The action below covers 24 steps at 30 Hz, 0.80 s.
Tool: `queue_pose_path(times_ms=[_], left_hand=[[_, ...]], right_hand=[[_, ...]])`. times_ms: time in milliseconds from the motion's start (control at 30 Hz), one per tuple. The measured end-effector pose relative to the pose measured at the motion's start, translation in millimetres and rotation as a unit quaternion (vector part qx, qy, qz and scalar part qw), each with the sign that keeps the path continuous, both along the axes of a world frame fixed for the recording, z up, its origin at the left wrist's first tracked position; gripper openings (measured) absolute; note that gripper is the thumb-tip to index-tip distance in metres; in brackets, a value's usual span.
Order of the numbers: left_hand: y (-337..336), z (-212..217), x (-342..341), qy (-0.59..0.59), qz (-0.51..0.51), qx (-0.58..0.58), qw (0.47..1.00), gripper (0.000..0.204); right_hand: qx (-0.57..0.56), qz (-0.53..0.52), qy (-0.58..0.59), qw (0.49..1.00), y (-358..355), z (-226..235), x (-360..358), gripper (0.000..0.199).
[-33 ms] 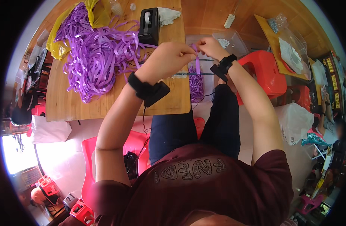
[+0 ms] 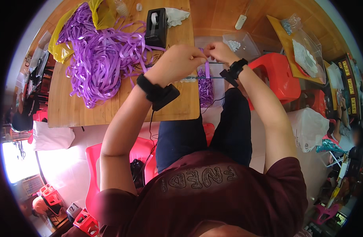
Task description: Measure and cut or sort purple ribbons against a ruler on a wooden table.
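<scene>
Over the right edge of the wooden table, my left hand (image 2: 180,62) and my right hand (image 2: 220,52) come close together, fingertips pinched. Between them is a narrow purple ribbon (image 2: 207,70), its lower part hanging past two thin dark rods (image 2: 216,78) that stick out from the table edge. Both hands appear closed on this ribbon, though the fingertips partly hide it. Beneath the rods, more purple ribbon pieces (image 2: 206,90) lie in a clear plastic bin (image 2: 219,94). A large heap of loose purple ribbon (image 2: 96,59) covers the table to the left of my left hand.
A black tape dispenser (image 2: 156,29) stands beside the heap on the table (image 2: 150,112), near a yellow plastic bag (image 2: 100,15). To the right are a clear box with small white pieces (image 2: 238,45) and a red stool (image 2: 278,77). Cables hang from both wrist bands.
My right hand has dropped slightly and come nearer to my left hand. The ribbon loop between the fingers shows less. My left hand has shifted only a little.
</scene>
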<state>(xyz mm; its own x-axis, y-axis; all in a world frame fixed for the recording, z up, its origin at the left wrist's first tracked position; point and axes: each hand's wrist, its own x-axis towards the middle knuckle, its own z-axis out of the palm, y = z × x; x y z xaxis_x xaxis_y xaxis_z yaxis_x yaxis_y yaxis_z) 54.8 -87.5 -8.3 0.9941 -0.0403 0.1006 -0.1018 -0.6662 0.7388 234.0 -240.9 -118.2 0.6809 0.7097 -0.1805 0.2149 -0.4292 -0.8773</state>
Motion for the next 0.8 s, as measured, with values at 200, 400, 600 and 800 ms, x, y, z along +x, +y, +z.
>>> queue_pose_path(times_ms=[200,400,600,800], left_hand=[[-1.2,-41.9,28.1,-0.052,-0.075,0.112,0.99,0.024],[-4.8,-42.6,34.7,-0.035,-0.056,0.045,0.997,0.022],[-6.2,-39.1,34.9,-0.009,-0.043,0.036,0.998,0.023],[-2.3,-49.0,36.2,-0.039,-0.042,0.064,0.996,0.025]], right_hand=[[0.062,-0.018,0.148,0.987,-24.5,-27.8,-51.0,0.016],[0.135,-0.055,0.227,0.963,-62.4,-46.2,-70.8,0.015],[0.187,-0.052,0.2,0.96,-57.7,-40.7,-92.3,0.015],[0.176,-0.075,0.223,0.956,-49.9,-41.8,-119.6,0.021]])
